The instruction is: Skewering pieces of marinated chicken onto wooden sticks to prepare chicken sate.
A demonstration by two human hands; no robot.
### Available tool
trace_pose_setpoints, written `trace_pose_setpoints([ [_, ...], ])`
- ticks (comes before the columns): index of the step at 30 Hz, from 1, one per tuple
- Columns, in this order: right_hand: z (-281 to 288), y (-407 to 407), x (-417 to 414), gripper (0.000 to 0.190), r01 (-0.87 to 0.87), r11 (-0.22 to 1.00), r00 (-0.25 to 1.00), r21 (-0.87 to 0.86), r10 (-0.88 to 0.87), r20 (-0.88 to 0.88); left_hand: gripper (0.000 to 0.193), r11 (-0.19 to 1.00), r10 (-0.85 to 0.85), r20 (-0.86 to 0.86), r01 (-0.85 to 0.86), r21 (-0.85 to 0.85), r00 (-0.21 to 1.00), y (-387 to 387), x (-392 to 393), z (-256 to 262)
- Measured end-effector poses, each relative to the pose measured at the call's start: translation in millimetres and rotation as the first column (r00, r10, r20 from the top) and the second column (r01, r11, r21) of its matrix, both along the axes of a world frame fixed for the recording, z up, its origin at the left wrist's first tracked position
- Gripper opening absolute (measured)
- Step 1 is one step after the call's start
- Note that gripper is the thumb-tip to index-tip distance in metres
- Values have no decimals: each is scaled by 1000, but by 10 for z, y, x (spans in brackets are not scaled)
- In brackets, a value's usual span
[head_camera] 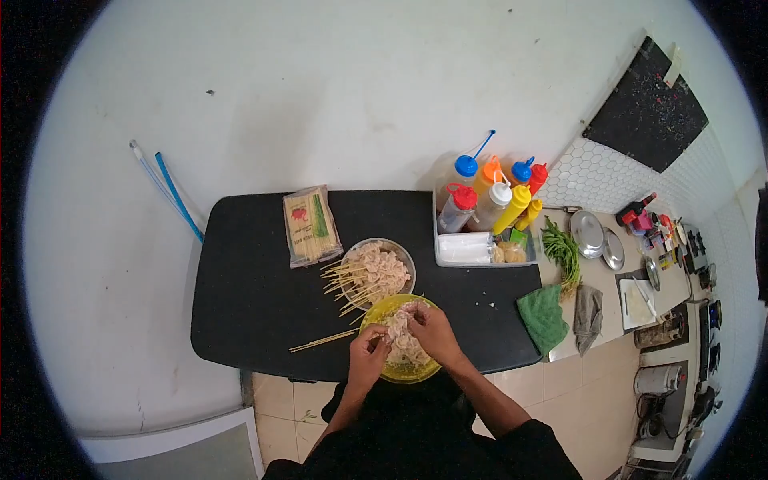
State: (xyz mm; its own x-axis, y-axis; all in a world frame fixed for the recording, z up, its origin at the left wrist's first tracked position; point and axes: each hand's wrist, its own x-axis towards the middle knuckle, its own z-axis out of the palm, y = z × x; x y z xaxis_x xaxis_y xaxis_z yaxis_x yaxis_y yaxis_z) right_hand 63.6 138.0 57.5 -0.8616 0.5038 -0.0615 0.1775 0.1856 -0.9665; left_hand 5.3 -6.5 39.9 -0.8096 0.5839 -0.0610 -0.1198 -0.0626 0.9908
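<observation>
A translucent yellow bowl (411, 376) holding pale raw meat pieces (408, 353) stands at the table's front edge. Over it, my left hand (369, 355) and my right hand (433, 333) pinch a pale strip of meat (398, 324) between them. Whether a skewer runs through that strip cannot be made out. Just behind is a metal bowl (413, 267) heaped with skewered meat (378, 267), the bare stick ends pointing left. A few loose bamboo skewers (324, 341) lie on the table left of my left hand.
On the black tabletop (258, 300) lies a plastic pack of bamboo skewers (312, 225). A clear bin (486, 263) of squeeze bottles (501, 198) stands back right. Beyond are a green cloth (543, 318), leafy greens (561, 249) and a cutting board with a knife (639, 303).
</observation>
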Motion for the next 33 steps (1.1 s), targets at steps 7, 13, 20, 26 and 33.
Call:
trace_pose_setpoints([
  [7, 98, 127, 39, 14, 98, 730, 980, -676, 49, 195, 8, 998, -42, -14, 41, -38, 999, -28, -58, 90],
  [13, 362, 73, 74, 15, 19, 835, 998, -550, -45, -34, 9, 996, -57, 51, 60, -59, 997, -58, -58, 87],
  [20, 295, -3, 78, 15, 55, 862, 990, 503, 20, -142, 7, 982, -13, -105, -7, -188, 994, -13, -41, 166],
  [26, 222, -182, 200, 24, -149, 750, 945, 644, 299, -129, 7, 991, 122, -17, -123, -56, 992, 86, 10, 243],
  [33, 372, -281, 88, 28, 77, 976, 995, 204, -63, -75, 8, 992, 126, 50, -126, -12, 991, 25, -9, 215],
])
